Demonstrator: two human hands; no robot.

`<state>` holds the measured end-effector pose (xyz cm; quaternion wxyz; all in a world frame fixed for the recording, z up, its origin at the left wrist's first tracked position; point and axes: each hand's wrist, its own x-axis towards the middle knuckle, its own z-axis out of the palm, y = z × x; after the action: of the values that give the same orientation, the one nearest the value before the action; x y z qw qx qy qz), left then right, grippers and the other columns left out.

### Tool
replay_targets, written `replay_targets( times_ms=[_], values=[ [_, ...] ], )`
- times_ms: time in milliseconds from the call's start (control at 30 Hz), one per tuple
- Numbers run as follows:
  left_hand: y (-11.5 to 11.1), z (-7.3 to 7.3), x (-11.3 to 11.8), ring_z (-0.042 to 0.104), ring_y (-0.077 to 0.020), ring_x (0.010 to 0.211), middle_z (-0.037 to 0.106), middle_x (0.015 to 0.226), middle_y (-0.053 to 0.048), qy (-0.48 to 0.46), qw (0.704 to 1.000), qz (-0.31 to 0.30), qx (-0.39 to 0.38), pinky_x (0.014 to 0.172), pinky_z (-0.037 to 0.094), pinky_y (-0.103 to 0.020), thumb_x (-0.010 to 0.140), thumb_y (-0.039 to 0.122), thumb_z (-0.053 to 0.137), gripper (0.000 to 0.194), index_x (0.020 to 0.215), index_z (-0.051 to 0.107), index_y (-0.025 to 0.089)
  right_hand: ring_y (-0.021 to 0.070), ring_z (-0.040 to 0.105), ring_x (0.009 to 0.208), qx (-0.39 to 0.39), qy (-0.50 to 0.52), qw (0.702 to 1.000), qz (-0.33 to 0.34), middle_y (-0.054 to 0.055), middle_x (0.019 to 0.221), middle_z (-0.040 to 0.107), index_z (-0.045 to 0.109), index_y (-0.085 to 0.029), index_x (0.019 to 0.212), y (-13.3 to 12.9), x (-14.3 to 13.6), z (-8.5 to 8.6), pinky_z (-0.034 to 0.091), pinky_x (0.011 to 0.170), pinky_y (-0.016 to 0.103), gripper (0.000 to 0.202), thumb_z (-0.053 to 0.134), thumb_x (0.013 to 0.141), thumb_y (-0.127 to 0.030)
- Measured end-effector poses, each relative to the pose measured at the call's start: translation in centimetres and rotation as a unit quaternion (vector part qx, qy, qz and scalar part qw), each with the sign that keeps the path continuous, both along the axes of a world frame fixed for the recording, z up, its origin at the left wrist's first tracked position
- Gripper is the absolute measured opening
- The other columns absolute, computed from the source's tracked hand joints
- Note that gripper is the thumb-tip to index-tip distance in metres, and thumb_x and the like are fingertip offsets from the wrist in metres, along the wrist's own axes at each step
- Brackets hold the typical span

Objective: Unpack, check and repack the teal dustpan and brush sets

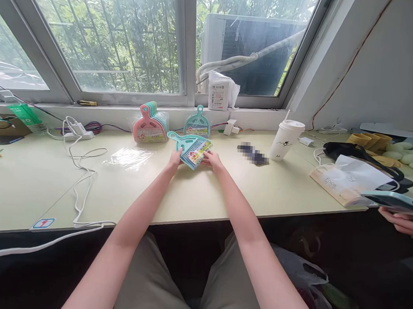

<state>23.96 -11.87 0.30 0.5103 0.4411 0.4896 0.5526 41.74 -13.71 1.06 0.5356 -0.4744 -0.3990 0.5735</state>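
Note:
Both of my hands hold a small teal dustpan-and-brush set [190,150] with a colourful label, just above the pale table [225,193]. My left hand [174,161] grips its left edge and my right hand [212,160] grips its right edge. Behind it, a stack of pink and teal dustpan sets [149,124] leans in clear wrap, and another teal set [197,123] stands against the window ledge. An empty clear plastic bag [129,157] lies flat to the left.
A white lidded cup [285,139] stands at right, near a blurred dark object [252,154]. White cables [81,175] and a power strip [76,132] lie at left. At the right edge, another person's hand [403,222] holds a phone [392,202] beside a paper bag [344,184].

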Motion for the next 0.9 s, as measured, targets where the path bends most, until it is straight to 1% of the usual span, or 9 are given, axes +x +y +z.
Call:
replay_targets(
  times_ms=[133, 267, 333, 400, 533, 633, 733, 800, 900],
  values=[
    [0.8, -0.2, -2.4, 0.069, -0.0199, 0.085, 0.072, 0.096, -0.011, 0.009, 0.997, 0.07, 0.016, 0.078, 0.056, -0.034, 0.092, 0.052, 0.05, 0.041, 0.104, 0.065, 0.015, 0.0154, 0.07, 0.055, -0.043, -0.072, 0.996, 0.02, 0.007, 0.064, 0.072, 0.065, -0.01, 0.087, 0.1, 0.5, 0.0, 0.06, 0.055, 0.023, 0.008, 0.06, 0.091, -0.015],
    [1.0, -0.3, -3.2, 0.07, -0.0219, 0.087, 0.072, 0.104, -0.014, 0.019, 0.995, 0.097, 0.033, 0.078, 0.055, -0.036, 0.092, 0.057, 0.045, 0.051, 0.111, 0.065, 0.014, 0.0159, 0.075, 0.07, 0.004, 0.015, 0.99, -0.141, 0.009, 0.074, 0.075, 0.065, -0.012, 0.094, 0.6, 2.7, 0.0, 0.062, 0.065, 0.022, 0.014, 0.056, 0.094, -0.022],
    [0.8, -0.2, -2.9, 0.071, -0.0231, 0.086, 0.073, 0.102, -0.015, 0.032, 0.996, 0.078, 0.024, 0.078, 0.055, -0.037, 0.091, 0.059, 0.044, 0.054, 0.111, 0.066, 0.013, 0.0148, 0.075, 0.081, 0.038, 0.064, 0.975, -0.209, 0.008, 0.083, 0.076, 0.062, -0.014, 0.102, 0.9, 4.0, 0.0, 0.062, 0.073, 0.022, 0.018, 0.049, 0.098, -0.026],
    [0.4, -0.1, -2.2, 0.071, -0.0249, 0.083, 0.074, 0.096, -0.014, 0.058, 0.997, 0.042, 0.008, 0.077, 0.055, -0.039, 0.09, 0.06, 0.045, 0.054, 0.105, 0.069, 0.014, 0.0136, 0.075, 0.085, 0.039, 0.068, 0.973, -0.218, 0.009, 0.087, 0.076, 0.06, -0.015, 0.105, 1.1, 4.8, 0.0, 0.061, 0.075, 0.022, 0.021, 0.042, 0.101, -0.025],
    [-0.7, 0.0, -0.1, 0.069, -0.0281, 0.086, 0.073, 0.089, -0.011, 0.119, 0.991, -0.041, 0.034, 0.079, 0.052, -0.041, 0.087, 0.062, 0.05, 0.052, 0.096, 0.073, 0.016, 0.0151, 0.073, 0.077, 0.048, -0.124, 0.976, -0.17, 0.008, 0.083, 0.074, 0.064, -0.016, 0.102, 0.5, 3.3, 0.3, 0.058, 0.074, 0.025, 0.031, 0.036, 0.102, -0.028],
    [-1.4, -0.2, 1.4, 0.066, -0.0267, 0.097, 0.073, 0.096, -0.009, 0.144, 0.98, -0.065, 0.121, 0.087, 0.049, -0.038, 0.088, 0.059, 0.05, 0.049, 0.097, 0.072, 0.016, 0.02, 0.068, 0.095, 0.163, -0.377, 0.897, -0.162, 0.009, 0.096, 0.072, 0.069, -0.02, 0.095, -0.7, 0.4, 0.6, 0.052, 0.085, 0.029, 0.032, 0.04, 0.1, -0.034],
    [-1.9, -0.3, 2.2, 0.063, -0.0251, 0.101, 0.071, 0.101, -0.008, 0.176, 0.965, -0.048, 0.19, 0.091, 0.046, -0.035, 0.091, 0.057, 0.047, 0.047, 0.099, 0.07, 0.017, 0.0247, 0.057, 0.114, 0.243, -0.512, 0.809, -0.155, 0.013, 0.115, 0.064, 0.068, -0.019, 0.101, -1.6, -1.8, 0.7, 0.047, 0.091, 0.032, 0.028, 0.046, 0.098, -0.035],
    [-2.1, -0.1, 2.1, 0.062, -0.0244, 0.099, 0.07, 0.099, -0.007, 0.189, 0.957, -0.042, 0.217, 0.089, 0.046, -0.035, 0.093, 0.057, 0.043, 0.047, 0.096, 0.069, 0.018, 0.0256, 0.054, 0.115, 0.254, -0.539, 0.789, -0.152, 0.014, 0.116, 0.061, 0.066, -0.018, 0.104, -1.8, -2.2, 0.8, 0.045, 0.09, 0.032, 0.029, 0.045, 0.099, -0.037],
    [-2.1, 0.4, 1.5, 0.063, -0.0237, 0.093, 0.07, 0.092, -0.006, 0.185, 0.953, -0.071, 0.228, 0.086, 0.047, -0.034, 0.093, 0.059, 0.041, 0.049, 0.09, 0.068, 0.018, 0.0249, 0.054, 0.108, 0.254, -0.535, 0.791, -0.153, 0.012, 0.111, 0.059, 0.065, -0.017, 0.1, -1.5, -1.7, 0.9, 0.044, 0.089, 0.033, 0.031, 0.04, 0.1, -0.037]
  ],
)
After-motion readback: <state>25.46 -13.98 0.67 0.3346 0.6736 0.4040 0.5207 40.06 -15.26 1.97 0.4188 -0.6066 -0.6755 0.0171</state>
